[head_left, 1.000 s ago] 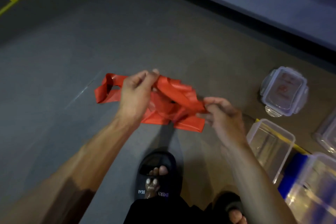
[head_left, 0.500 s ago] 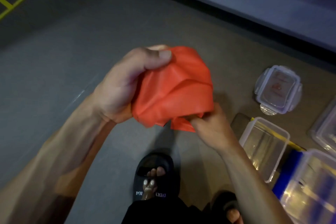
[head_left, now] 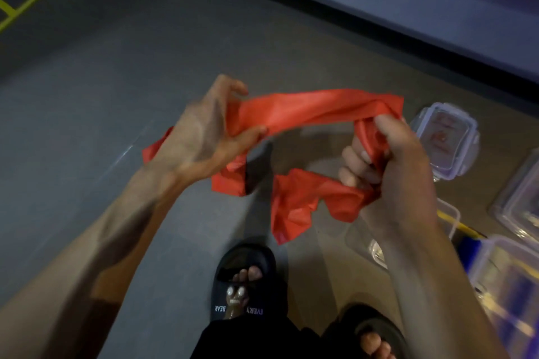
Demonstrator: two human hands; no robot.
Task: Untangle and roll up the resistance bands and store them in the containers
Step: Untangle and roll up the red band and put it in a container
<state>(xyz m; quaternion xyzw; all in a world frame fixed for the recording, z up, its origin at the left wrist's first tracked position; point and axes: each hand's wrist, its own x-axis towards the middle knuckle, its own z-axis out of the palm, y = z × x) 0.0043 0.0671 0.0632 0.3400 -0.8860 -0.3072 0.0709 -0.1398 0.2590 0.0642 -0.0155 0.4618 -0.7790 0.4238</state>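
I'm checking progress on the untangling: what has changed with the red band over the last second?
The red resistance band, bunched between both hands half a second ago, is now pulled out into a strip. The left hand moved left and the right hand right, both still gripping it. The clear containers stay on the floor.

Single head view — steeply downward, close over hands (head_left: 388, 154) and floor (head_left: 87, 125)

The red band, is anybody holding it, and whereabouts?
Yes: the red band is held by the left hand at one end of the taut stretch and the right hand at the other.
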